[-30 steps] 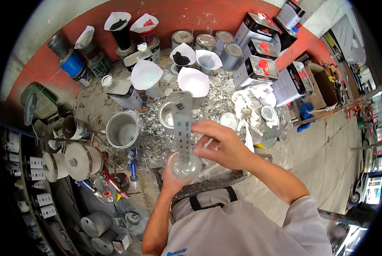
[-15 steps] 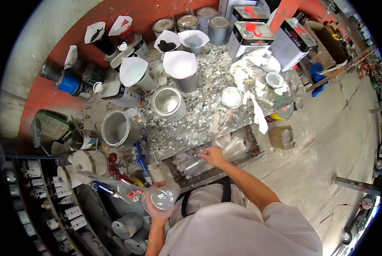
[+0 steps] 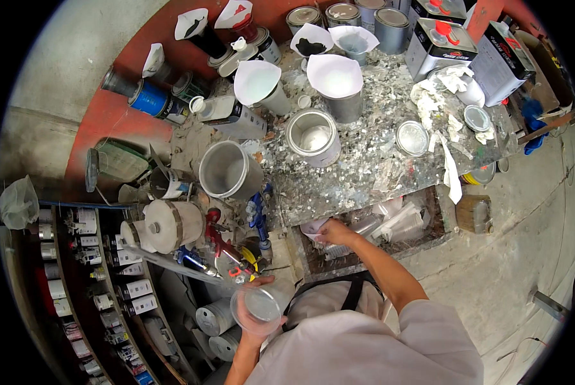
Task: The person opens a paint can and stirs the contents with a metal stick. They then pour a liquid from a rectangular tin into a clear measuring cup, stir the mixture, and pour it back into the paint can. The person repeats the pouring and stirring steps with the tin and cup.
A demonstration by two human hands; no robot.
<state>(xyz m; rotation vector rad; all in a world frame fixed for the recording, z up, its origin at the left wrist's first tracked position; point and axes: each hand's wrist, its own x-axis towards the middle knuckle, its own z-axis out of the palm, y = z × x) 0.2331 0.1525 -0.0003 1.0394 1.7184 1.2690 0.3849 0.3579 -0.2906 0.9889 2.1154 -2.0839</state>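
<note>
My left hand [image 3: 254, 335] is wrapped round a clear plastic cup [image 3: 260, 309], held in front of my body with its round rim facing up. Over the open drawer [image 3: 303, 260] below the table, my right hand [image 3: 332, 232] pinches a flat, pale paper strainer [image 3: 313, 228], partly covered by the fingers. Clear plastic cups [image 3: 366, 224] and crumpled wrapping [image 3: 406, 218] lie in that drawer beyond the hand. Paper strainers of the same pale kind stand in cans on the table, among them one strainer [image 3: 335, 76] in a grey can.
The paint-spattered table [image 3: 371, 160] carries an open can [image 3: 313, 138], a grey bucket [image 3: 230, 170], a lid [image 3: 412, 138] and metal canisters [image 3: 438, 45]. Spray guns, one red [image 3: 220, 237] and one blue [image 3: 258, 215], hang at its left edge. Shelves of cans [image 3: 101, 289] stand lower left.
My right hand, earlier at the clear plastic in the drawer, now holds a paper strainer. The cup stays in my left hand. The view has turned, shifting the table rightward.
</note>
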